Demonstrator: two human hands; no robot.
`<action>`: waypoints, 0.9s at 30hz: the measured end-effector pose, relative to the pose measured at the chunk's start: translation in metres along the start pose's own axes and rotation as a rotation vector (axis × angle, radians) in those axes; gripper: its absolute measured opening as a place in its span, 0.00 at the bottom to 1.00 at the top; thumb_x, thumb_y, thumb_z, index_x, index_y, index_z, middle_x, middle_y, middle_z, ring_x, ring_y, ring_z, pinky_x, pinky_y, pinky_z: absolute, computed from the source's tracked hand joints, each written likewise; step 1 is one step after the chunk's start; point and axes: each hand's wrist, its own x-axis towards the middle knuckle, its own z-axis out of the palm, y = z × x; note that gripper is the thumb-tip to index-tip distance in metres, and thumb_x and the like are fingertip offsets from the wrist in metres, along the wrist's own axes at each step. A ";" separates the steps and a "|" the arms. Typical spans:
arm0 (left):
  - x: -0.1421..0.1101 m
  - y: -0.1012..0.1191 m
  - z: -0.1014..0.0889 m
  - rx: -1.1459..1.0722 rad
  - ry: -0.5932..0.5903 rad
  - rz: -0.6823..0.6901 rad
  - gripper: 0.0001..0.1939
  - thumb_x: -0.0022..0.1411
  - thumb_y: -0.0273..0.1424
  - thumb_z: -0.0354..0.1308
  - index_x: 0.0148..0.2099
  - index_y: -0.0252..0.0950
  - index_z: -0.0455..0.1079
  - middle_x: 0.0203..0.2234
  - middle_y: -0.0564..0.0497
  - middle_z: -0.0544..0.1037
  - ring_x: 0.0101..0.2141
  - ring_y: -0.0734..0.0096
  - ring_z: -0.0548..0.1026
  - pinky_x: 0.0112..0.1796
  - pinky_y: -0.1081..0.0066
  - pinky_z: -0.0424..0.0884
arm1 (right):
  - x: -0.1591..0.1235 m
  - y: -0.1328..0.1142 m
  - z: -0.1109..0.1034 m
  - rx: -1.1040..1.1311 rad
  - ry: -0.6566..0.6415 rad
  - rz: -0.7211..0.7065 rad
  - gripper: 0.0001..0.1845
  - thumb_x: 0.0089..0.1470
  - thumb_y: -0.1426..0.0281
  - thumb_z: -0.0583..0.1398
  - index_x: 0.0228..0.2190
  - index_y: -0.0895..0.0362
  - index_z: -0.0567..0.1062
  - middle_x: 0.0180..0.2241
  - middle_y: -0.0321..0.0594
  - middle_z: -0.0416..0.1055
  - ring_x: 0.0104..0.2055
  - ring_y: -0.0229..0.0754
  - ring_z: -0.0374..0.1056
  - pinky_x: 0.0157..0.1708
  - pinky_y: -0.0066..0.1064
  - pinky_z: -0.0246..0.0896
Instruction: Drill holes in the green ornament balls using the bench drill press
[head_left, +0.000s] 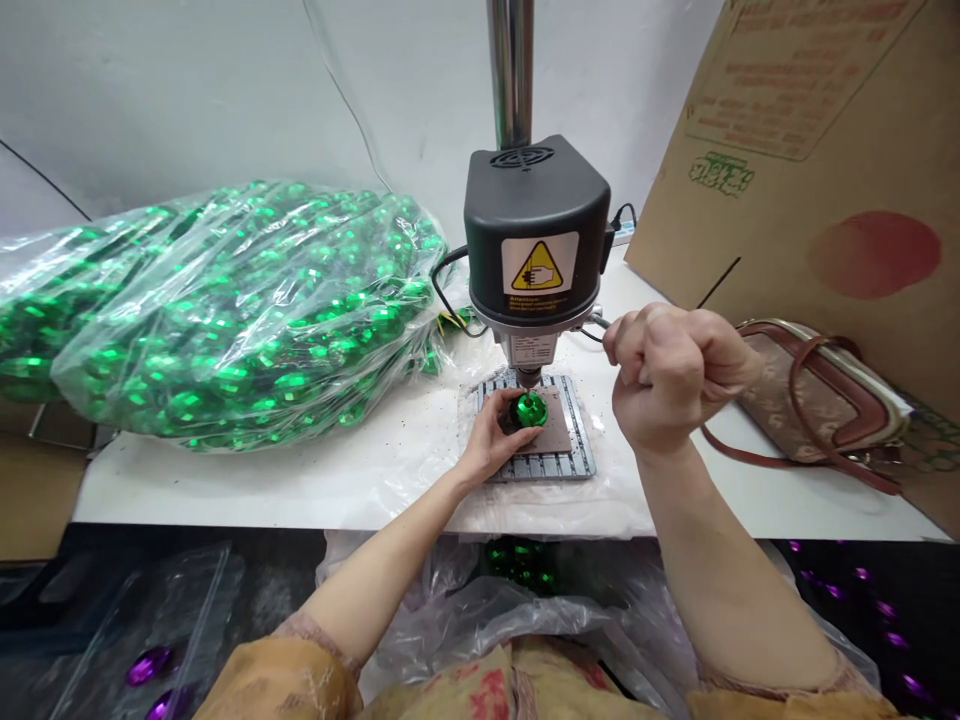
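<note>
A shiny green faceted ball (532, 408) sits on a flat brown board (553, 432) under the bit of a black bench drill press (537, 235). My left hand (495, 436) grips the ball from its left side, thumb in front and fingers behind. My right hand (671, 368) is closed in a fist around the drill's feed lever (598, 320), to the right of the motor housing. Most of the lever's grip is hidden inside the fist. Beneath the board lies the slotted metal base (583, 462) of the drill, with dark crumbs scattered about it.
A big clear bag of green balls (247, 320) fills the table's left side. On the right, a brown handbag (817, 390) leans near a large cardboard box (795, 170). Clear plastic (450, 600) with green balls lies below the table's front edge. Purple balls (148, 665) show lower left.
</note>
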 end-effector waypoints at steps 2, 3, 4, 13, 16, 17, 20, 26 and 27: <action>0.000 -0.001 0.000 -0.004 0.001 0.003 0.29 0.46 0.32 0.77 0.50 0.40 0.73 0.45 0.48 0.77 0.49 0.58 0.74 0.56 0.60 0.67 | -0.001 0.001 -0.001 -0.020 -0.002 0.006 0.28 0.56 0.64 0.61 0.15 0.56 0.51 0.11 0.28 0.45 0.14 0.30 0.46 0.16 0.31 0.47; 0.000 -0.002 -0.001 -0.008 0.001 0.005 0.28 0.46 0.32 0.77 0.50 0.40 0.73 0.45 0.48 0.77 0.49 0.58 0.75 0.56 0.60 0.67 | -0.002 0.002 -0.002 -0.025 0.000 0.008 0.28 0.56 0.64 0.61 0.15 0.56 0.51 0.11 0.28 0.45 0.14 0.30 0.46 0.16 0.31 0.46; 0.000 -0.002 -0.001 -0.009 0.000 0.008 0.28 0.46 0.32 0.77 0.50 0.40 0.73 0.45 0.48 0.77 0.48 0.58 0.75 0.55 0.60 0.67 | -0.003 0.003 -0.002 -0.025 0.002 0.007 0.28 0.56 0.63 0.61 0.15 0.56 0.51 0.11 0.28 0.45 0.14 0.30 0.46 0.16 0.31 0.46; 0.001 -0.006 -0.003 0.032 -0.011 0.016 0.29 0.47 0.32 0.77 0.51 0.40 0.74 0.46 0.47 0.76 0.50 0.57 0.74 0.55 0.60 0.67 | -0.014 0.016 -0.008 0.025 0.009 -0.091 0.29 0.53 0.67 0.62 0.15 0.58 0.47 0.12 0.29 0.44 0.15 0.27 0.43 0.18 0.29 0.41; 0.001 -0.006 -0.002 0.012 -0.009 0.021 0.29 0.46 0.33 0.77 0.51 0.40 0.73 0.46 0.47 0.77 0.49 0.57 0.75 0.55 0.60 0.67 | -0.017 0.017 -0.011 -0.003 -0.007 -0.088 0.28 0.53 0.67 0.61 0.14 0.58 0.49 0.12 0.29 0.45 0.15 0.27 0.44 0.19 0.30 0.43; 0.001 -0.006 -0.002 0.012 -0.008 0.022 0.29 0.47 0.33 0.77 0.51 0.40 0.73 0.46 0.47 0.77 0.49 0.58 0.75 0.55 0.60 0.67 | -0.018 0.018 -0.012 0.002 -0.011 -0.104 0.27 0.53 0.68 0.61 0.14 0.58 0.49 0.12 0.29 0.45 0.15 0.27 0.44 0.19 0.30 0.43; 0.000 -0.005 -0.002 0.055 -0.014 0.035 0.28 0.49 0.35 0.76 0.51 0.40 0.72 0.46 0.47 0.77 0.50 0.57 0.75 0.55 0.60 0.67 | -0.024 0.022 -0.015 0.040 -0.041 -0.186 0.26 0.53 0.72 0.60 0.15 0.58 0.48 0.12 0.28 0.46 0.14 0.27 0.44 0.19 0.30 0.45; 0.000 -0.009 -0.003 0.145 -0.027 0.084 0.29 0.51 0.38 0.75 0.53 0.39 0.70 0.49 0.46 0.76 0.50 0.58 0.75 0.54 0.59 0.70 | -0.014 0.011 -0.005 0.019 0.004 -0.128 0.28 0.55 0.72 0.60 0.15 0.58 0.48 0.12 0.27 0.45 0.14 0.26 0.44 0.18 0.29 0.44; 0.001 -0.009 -0.002 0.158 -0.023 0.089 0.29 0.51 0.38 0.75 0.53 0.38 0.70 0.49 0.45 0.76 0.50 0.58 0.76 0.54 0.59 0.71 | -0.006 0.007 -0.001 0.011 0.019 -0.066 0.28 0.56 0.71 0.60 0.15 0.57 0.49 0.12 0.27 0.45 0.14 0.26 0.45 0.18 0.29 0.44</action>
